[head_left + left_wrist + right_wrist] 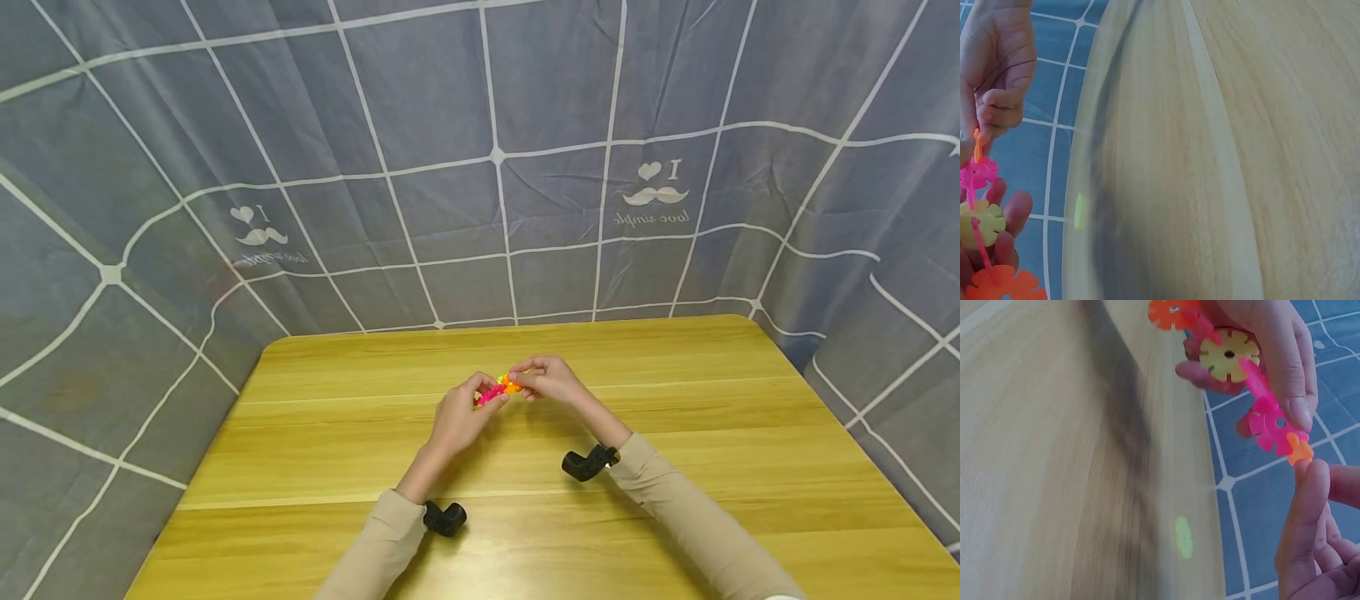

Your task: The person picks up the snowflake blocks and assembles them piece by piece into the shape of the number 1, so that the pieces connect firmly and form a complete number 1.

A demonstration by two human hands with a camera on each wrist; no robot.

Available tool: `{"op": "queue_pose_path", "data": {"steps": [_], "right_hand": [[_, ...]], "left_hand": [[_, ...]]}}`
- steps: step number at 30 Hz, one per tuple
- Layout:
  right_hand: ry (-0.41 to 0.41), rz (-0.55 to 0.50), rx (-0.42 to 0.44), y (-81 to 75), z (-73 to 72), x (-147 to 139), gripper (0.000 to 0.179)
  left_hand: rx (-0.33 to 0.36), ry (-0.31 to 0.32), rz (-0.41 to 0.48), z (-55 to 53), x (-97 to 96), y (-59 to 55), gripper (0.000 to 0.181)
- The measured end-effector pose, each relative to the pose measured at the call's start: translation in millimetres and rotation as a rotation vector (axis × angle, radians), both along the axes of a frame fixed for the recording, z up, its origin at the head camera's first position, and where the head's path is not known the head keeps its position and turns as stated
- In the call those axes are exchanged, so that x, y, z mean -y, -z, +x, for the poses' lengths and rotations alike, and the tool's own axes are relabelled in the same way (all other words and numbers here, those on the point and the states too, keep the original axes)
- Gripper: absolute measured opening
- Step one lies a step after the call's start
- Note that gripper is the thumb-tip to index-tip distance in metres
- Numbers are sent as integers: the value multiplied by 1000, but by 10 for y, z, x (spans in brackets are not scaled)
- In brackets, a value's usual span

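Note:
My left hand [455,419] grips a chain of slotted plastic flower-shaped discs [491,395] above the table. In the right wrist view the chain shows an orange-red disc [1169,314], a pale yellow disc [1229,356] and pink discs [1268,427] slotted together at angles. My right hand [551,381] pinches a small orange disc [1300,450] between thumb and finger, its edge meeting the pink disc at the chain's end. Whether their slots are fully engaged I cannot tell. Part of the chain is hidden by the left fingers.
A loose yellow-green disc [1184,537] lies on the wood-grain table [315,467], near its far edge. Grey checked curtain [427,108] hangs behind and beside the table. Each wrist carries a black camera mount [446,518].

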State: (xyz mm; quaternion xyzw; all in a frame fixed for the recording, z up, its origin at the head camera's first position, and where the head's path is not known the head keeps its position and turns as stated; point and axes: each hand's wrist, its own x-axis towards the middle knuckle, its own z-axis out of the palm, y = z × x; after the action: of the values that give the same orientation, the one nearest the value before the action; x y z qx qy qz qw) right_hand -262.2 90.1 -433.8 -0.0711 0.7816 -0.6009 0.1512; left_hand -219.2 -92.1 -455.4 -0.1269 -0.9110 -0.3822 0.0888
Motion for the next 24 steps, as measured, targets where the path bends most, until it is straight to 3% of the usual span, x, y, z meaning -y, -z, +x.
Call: {"op": "queue_pose_path", "data": {"steps": [6, 10, 12, 14, 17, 24], "right_hand": [[-12, 2, 2, 2, -11, 45, 30], [-17, 37, -8, -110, 41, 60, 29], [-10, 69, -28, -92, 28, 59, 28], [-9, 109, -64, -49, -1, 59, 27], [0, 170, -134, 158, -112, 56, 27], [48, 311, -205, 339, -218, 98, 32]], "left_hand": [[-44, -22, 16, 14, 35, 11, 27], [-24, -28, 72, 23, 69, 24, 25], [-6, -34, 92, 23, 83, 26, 25], [5, -42, 106, 29, 95, 22, 25], [24, -51, 140, 41, 109, 27, 28], [24, -39, 196, 64, 132, 26, 25]]}}
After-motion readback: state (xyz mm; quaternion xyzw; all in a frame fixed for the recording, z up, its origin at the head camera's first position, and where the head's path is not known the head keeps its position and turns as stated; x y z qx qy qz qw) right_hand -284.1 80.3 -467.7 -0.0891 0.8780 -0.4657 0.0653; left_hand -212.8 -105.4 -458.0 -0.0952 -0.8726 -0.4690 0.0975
